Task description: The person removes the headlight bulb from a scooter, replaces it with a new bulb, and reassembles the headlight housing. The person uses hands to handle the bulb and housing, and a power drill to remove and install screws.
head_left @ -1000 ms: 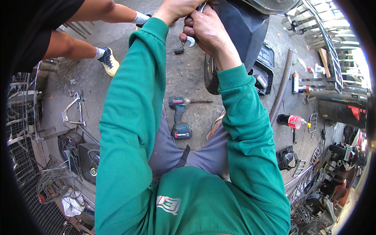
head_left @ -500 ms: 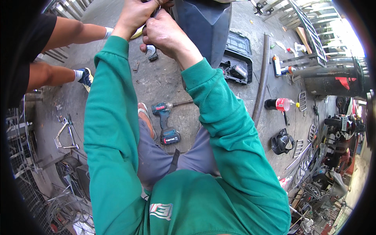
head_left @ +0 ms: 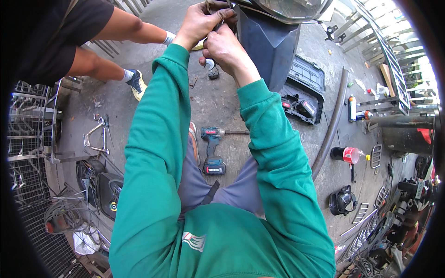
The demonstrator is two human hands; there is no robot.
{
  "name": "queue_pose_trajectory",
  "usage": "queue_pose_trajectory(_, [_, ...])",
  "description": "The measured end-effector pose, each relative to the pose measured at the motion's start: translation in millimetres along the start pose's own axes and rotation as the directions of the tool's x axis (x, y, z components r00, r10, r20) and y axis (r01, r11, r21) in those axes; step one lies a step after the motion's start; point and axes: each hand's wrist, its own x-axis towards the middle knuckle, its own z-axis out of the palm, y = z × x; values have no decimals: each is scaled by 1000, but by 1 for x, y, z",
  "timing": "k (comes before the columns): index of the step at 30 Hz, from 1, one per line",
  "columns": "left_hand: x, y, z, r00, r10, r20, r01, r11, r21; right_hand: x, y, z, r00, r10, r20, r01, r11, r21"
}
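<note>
Both hands are close together at the top of the view, beside a dark blue-grey plastic body panel (head_left: 266, 44) of a vehicle. My left hand (head_left: 201, 24) has its thumb and fingers pinched together at the panel's upper edge; what they hold is hidden. Just below it, my right hand (head_left: 227, 48) is curled round a wrench, whose silver open jaw (head_left: 209, 64) sticks out under the fingers. The wrench's other end cannot be made out. On the ground between my legs lies a blue-black cordless impact wrench (head_left: 212, 150) with a long socket shaft.
Another person's legs (head_left: 102, 65) stand at the left. To the right are an open black tool case (head_left: 303, 90), a long curved pipe (head_left: 333, 120), spray cans (head_left: 352, 107), a bottle with a red label (head_left: 347, 154) and a black helmet-like mask (head_left: 343, 200). A metal frame (head_left: 96, 135) lies left.
The whole scene has shifted right and somewhat down in the view. My hands stay together by the panel, with the wrench still in my right hand.
</note>
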Motion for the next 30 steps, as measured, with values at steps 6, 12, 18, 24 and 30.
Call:
queue_pose_trajectory(6, [2, 0, 3, 997, 78, 22, -80, 992, 98, 2, 3, -1, 1000, 2, 7, -2, 1000, -26])
queue_pose_trajectory(12, [-1, -2, 2, 999, 31, -6, -31, 996, 84, 3, 2, -6, 997, 5, 71, -5, 1000, 8])
queue_pose_trajectory(18, [-5, 0, 0, 999, -46, -26, 47, 996, 70, 8, 11, -4, 994, -93, 51, 88, 993, 79])
queue_pose_trajectory(24, [-43, -6, 6, 987, -147, -60, 127, 958, -256, -3, 27, -13, 985, 140, 100, -163, 944, 286])
queue_pose_trajectory(30, [-112, -46, 14, 898, -414, -147, 372, 895, -246, -58, 115, -13, 982, 183, 44, -178, 978, -107])
